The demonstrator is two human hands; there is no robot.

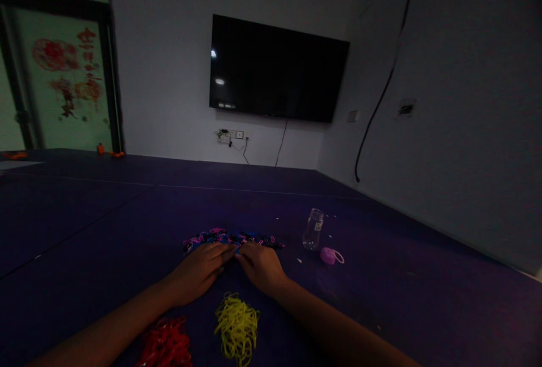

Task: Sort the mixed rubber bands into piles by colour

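Observation:
A loose heap of mixed blue, black and pink rubber bands (214, 236) lies on the dark purple surface, partly hidden behind my hands. My left hand (203, 270) reaches in from the left with its fingers bunched, tips at the heap's near edge. From the right comes my right hand (261, 267), its fingers curled down and its tips almost meeting the left ones. A bit of blue shows between the fingertips, too small to make out. Closer to me are a pile of yellow rubber bands (237, 327) and a pile of red bands (167, 344), partly covered by my left forearm.
A clear bottle (313, 230) without its lid stands right of the heap. Beside it lies a pink cap (328, 256) with a loop. Small white scraps (299, 260) are scattered nearby. A television (277, 70) hangs on the far wall; a black cable (383, 93) dangles at right.

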